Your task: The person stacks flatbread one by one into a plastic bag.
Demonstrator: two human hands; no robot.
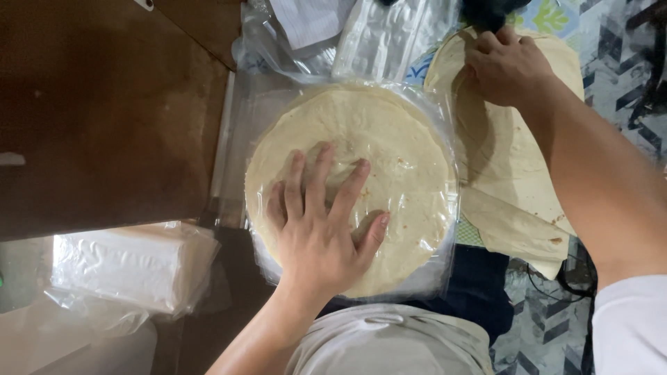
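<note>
Two hands | left hand [323, 232] splayed flat on plastic-wrapped round tortilla stack [389, 149] | right hand [506, 66] gripping loose floppy tortilla [511, 156]

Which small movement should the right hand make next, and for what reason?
Probably lift the loose pale folded flatbread that the right hand grips at its far edge. The left hand lies flat, fingers spread, on the round stack of flatbreads in clear plastic, pinning it.

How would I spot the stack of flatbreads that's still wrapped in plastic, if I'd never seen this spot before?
Start at the dark brown wooden table on the left; just right of its edge lies a round, pale stack of wrapped flatbreads. The left hand presses flat on it with spread fingers. Unlike the loose flatbreads under the right hand, it is covered in shiny clear plastic.
</note>
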